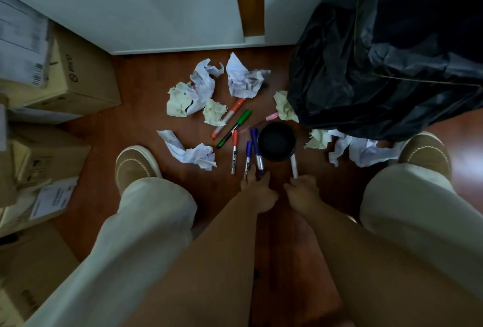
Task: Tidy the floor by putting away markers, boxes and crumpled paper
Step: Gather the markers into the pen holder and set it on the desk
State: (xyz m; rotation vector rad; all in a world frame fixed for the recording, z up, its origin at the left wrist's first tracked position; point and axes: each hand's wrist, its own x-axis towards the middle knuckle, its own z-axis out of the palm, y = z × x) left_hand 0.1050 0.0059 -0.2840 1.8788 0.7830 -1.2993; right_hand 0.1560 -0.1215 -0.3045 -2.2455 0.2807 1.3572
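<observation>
At floor level, directly below the camera, the left hand (257, 190) reaches two blue-capped silver markers (257, 155); its fingertips touch their lower ends, but whether the fingers have closed on a barrel cannot be told. The right hand (303, 192) pinches the lower end of a thin white marker (294, 167) between curled fingers.

A round black pen cup (277, 141) stands upright at 12 o'clock from both hands, the white marker touching its rim. At 11 o'clock lie a red-capped silver marker (234, 151), a green marker (235, 128) and an orange marker (228, 117). Crumpled white and yellow paper balls (193, 91) spread from 10 to 2 o'clock. A black plastic rubbish bag (386, 65) stands at 2 o'clock; brown cardboard boxes (78, 75) stack at 9 o'clock.

Risk: lifting the white marker may tip the cup. Round barrels may roll if nudged.
</observation>
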